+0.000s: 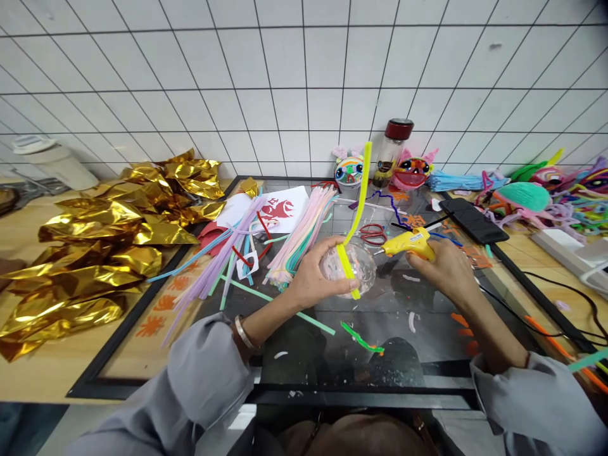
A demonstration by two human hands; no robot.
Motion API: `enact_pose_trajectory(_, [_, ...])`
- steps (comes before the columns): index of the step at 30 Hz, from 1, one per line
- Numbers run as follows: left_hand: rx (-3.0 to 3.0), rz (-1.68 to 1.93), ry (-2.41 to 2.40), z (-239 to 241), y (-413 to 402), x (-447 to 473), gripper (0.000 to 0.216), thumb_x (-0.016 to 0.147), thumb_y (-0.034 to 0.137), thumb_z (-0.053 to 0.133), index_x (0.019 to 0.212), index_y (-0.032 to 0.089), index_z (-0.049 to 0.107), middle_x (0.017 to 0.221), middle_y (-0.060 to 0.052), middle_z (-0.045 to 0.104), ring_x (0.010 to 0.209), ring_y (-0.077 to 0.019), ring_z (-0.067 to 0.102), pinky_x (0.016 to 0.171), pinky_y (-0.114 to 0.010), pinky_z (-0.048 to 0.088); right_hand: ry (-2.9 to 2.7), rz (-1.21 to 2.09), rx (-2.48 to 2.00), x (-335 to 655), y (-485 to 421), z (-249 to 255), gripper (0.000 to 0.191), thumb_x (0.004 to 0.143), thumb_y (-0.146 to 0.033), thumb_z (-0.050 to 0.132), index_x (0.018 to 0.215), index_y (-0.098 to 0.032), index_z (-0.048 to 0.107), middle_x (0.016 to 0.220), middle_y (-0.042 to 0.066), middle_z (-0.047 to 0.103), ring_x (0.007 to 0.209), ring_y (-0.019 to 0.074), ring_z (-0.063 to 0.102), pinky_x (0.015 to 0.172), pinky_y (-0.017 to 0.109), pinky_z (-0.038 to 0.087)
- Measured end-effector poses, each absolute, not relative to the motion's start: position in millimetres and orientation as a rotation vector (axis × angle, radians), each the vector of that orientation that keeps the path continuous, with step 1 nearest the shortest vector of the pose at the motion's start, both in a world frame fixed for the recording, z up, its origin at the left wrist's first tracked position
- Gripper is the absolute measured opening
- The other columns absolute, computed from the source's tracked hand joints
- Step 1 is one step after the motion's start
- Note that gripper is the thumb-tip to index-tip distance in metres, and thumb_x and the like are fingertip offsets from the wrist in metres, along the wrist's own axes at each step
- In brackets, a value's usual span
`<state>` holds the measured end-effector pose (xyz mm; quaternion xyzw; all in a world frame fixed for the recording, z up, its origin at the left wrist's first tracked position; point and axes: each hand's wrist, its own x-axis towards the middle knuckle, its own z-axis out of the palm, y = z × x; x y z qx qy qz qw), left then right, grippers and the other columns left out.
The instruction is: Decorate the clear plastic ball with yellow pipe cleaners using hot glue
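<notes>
Apparently early on, clasping a yellow hot-glue gun [406, 244] in the right hand [444, 269] and, in the left hand [311, 272] over the dark tabletop [313, 358], a transparent ball [367, 266] crossed by one yellow pipe cleaner [363, 196], otherwise left bare.

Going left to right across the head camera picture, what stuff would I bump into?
Gold foil, lilac strips, left hand, clear ball, yellow glue gun, right hand, white power strip.

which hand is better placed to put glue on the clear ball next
The right hand, most likely: it holds the glue gun, which points at the ball from close by. The left hand is taken up with gripping the ball and the yellow strip.
</notes>
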<state>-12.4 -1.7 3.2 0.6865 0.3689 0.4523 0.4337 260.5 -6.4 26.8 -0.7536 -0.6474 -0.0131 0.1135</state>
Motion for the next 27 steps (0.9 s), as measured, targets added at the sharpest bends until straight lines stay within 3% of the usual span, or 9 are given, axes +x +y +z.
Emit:
enact_pose_trajectory(6, [1.686, 1.122, 0.963, 0, 1, -14, 0.077, 0.057, 0.041, 0.084, 0.123, 0.013, 0.056, 0.122, -0.013, 0.063, 0.115, -0.0300, 0.060, 0.105, -0.044, 0.044, -2.025, -0.033, -2.423, 257, -6, 22, 0.040, 0.089, -0.046, 0.050, 0.096, -0.010, 0.067, 0.097, 0.018, 0.066, 0.086, 0.0283, 0.065, 0.062, 0.032, 0.039])
enact_pose_trajectory(13, [1.718, 1.121, 0.976, -2, 1, -15, 0.075, 0.058, 0.041, 0.084, 0.123, 0.015, 0.056, 0.122, -0.011, 0.064, 0.114, -0.0286, 0.060, 0.105, -0.043, 0.044, -2.045, -0.189, -2.449, 256, -10, 19, 0.054, 0.088, -0.057, 0.053, 0.102, -0.008, 0.069, 0.103, 0.022, 0.067, 0.095, 0.0331, 0.066, 0.073, 0.038, 0.047])
enact_pose_trajectory(16, [1.747, 1.120, 0.997, 1, -1, -15, 0.074, 0.058, 0.039, 0.084, 0.122, 0.016, 0.057, 0.121, -0.010, 0.065, 0.112, -0.0284, 0.062, 0.104, -0.043, 0.046, -2.025, -0.254, -2.104, 254, -14, 22, 0.047, 0.093, -0.048, 0.047, 0.105, -0.008, 0.069, 0.103, 0.021, 0.067, 0.100, 0.0343, 0.063, 0.082, 0.044, 0.047])
enact_pose_trajectory(20, [1.776, 1.131, 0.969, 5, -4, -13, 0.071, 0.058, 0.035, 0.085, 0.121, 0.017, 0.058, 0.125, -0.011, 0.064, 0.116, -0.0289, 0.061, 0.104, -0.042, 0.048, -1.862, 0.142, -1.429, 231, -22, 40, 0.039, 0.095, -0.046, 0.047, 0.111, -0.016, 0.066, 0.101, 0.011, 0.069, 0.091, 0.0231, 0.065, 0.076, 0.035, 0.051])
enact_pose_trajectory(24, [1.834, 1.181, 0.915, 5, -5, -11, 0.069, 0.059, 0.032, 0.084, 0.121, 0.016, 0.057, 0.126, -0.012, 0.064, 0.118, -0.0282, 0.060, 0.107, -0.043, 0.045, -1.880, 0.285, -1.124, 196, -26, 70, 0.042, 0.092, -0.043, 0.057, 0.128, -0.021, 0.058, 0.106, 0.008, 0.066, 0.093, 0.0194, 0.062, 0.079, 0.032, 0.050])
enact_pose_trajectory(27, [1.897, 1.191, 0.903, 5, -5, -11, 0.068, 0.059, 0.031, 0.084, 0.120, 0.015, 0.057, 0.125, -0.013, 0.064, 0.118, -0.0287, 0.060, 0.107, -0.044, 0.045, -1.926, 0.265, -1.033, 177, -23, 87, 0.036, 0.091, -0.045, 0.060, 0.117, -0.021, 0.064, 0.105, 0.007, 0.065, 0.091, 0.0182, 0.061, 0.077, 0.031, 0.049])
